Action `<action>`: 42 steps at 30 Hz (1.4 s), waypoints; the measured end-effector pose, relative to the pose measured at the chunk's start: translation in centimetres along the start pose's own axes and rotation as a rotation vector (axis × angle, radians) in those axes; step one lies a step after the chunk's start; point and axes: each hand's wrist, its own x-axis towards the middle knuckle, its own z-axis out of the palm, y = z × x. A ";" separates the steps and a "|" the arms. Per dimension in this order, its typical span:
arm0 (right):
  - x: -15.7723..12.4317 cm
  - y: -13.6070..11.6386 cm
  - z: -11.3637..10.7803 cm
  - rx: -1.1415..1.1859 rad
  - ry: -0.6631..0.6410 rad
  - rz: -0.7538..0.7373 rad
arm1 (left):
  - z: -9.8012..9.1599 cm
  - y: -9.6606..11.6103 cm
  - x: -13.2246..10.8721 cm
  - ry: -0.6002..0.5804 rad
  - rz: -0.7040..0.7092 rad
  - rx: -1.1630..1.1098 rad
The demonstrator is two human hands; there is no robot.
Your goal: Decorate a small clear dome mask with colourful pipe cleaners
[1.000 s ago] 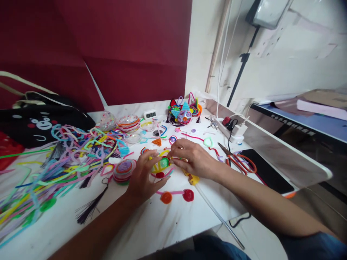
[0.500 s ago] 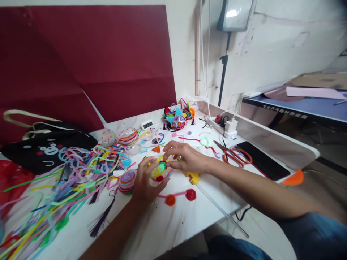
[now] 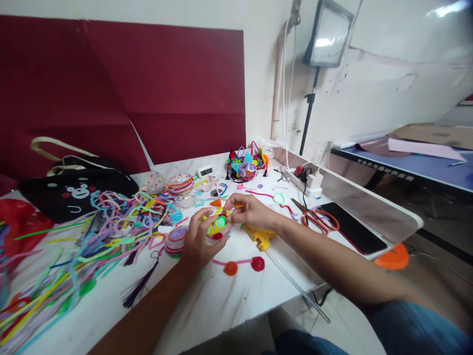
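Observation:
My left hand (image 3: pixel 199 239) is closed around a small clear plastic ball (image 3: pixel 217 228) wound with yellow, green and red pipe cleaner. At the ball's upper right side, my right hand (image 3: pixel 249 213) pinches its thumb and fingertips together; a bit of orange shows by them, but what they hold is too small to make out. A yellow glue gun (image 3: pixel 261 237) lies under my right wrist. Just left of my left hand sits a ball wrapped in striped pipe cleaner (image 3: pixel 176 240). In front lies a pink pipe-cleaner strip (image 3: pixel 242 262) with an orange and a red coil.
Loose pipe cleaners (image 3: pixel 121 236) heap up on the left, before a black bag (image 3: pixel 77 192). Scissors (image 3: pixel 320 219) and a black phone or tablet (image 3: pixel 351 229) lie right. Finished pipe-cleaner figures (image 3: pixel 247 165), a white timer (image 3: pixel 205 171) and a power strip (image 3: pixel 308 183) stand behind.
The view has shifted slightly. My right fingertips have closed together beside the ball, where they were spread over it before. My left hand keeps hold of the ball.

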 end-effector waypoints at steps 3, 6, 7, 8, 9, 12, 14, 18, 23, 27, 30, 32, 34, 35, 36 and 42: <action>0.4 0.3 0.4 0.143 0.042 0.000 | 0.0 0.0 0.0 0.020 -0.002 0.004; 0.7 0.7 0.6 0.246 0.028 0.033 | 0.1 0.0 0.0 0.033 -0.010 -0.004; 0.8 0.8 0.7 0.266 0.024 0.038 | 0.1 0.0 0.0 0.037 -0.010 -0.008; 0.8 0.9 0.7 0.281 0.020 0.042 | 0.1 0.0 0.0 0.041 -0.011 -0.012; 0.9 0.9 0.7 0.294 0.016 0.045 | 0.2 -0.1 -0.1 0.042 -0.012 -0.017; 0.9 1.0 0.6 0.324 0.001 0.047 | 0.2 0.0 -0.1 0.030 -0.017 -0.045; 0.8 0.9 0.5 0.331 -0.006 0.055 | 0.1 0.0 -0.1 0.009 -0.016 -0.080; 0.7 0.8 -0.2 0.321 -0.028 0.087 | -0.3 0.4 0.1 -0.052 -0.081 -0.235; 0.7 1.0 -1.4 0.260 -0.098 0.114 | -0.3 0.9 0.4 -0.032 -0.530 -0.743; 0.8 1.3 -1.8 0.206 -0.173 0.127 | -0.3 0.7 0.9 0.016 -0.795 -0.906; 0.8 1.2 -1.6 0.181 -0.209 0.144 | -0.5 0.7 1.2 -0.047 -0.910 -0.986; 0.9 1.0 -1.5 0.172 -0.228 0.163 | -0.7 0.8 1.3 -0.115 -0.958 -1.032; 1.0 0.9 -1.3 0.164 -0.247 0.176 | -1.0 1.0 1.4 -0.176 -0.993 -1.072; 1.1 0.9 -1.3 0.163 -0.258 0.181 | -1.1 1.0 1.4 -0.197 -1.008 -1.090; 1.2 0.9 -1.3 0.162 -0.269 0.184 | -1.2 1.1 1.5 -0.211 -1.024 -1.106; 1.5 1.1 -1.5 0.155 -0.311 0.199 | -1.2 1.1 1.7 -0.222 -1.124 -1.208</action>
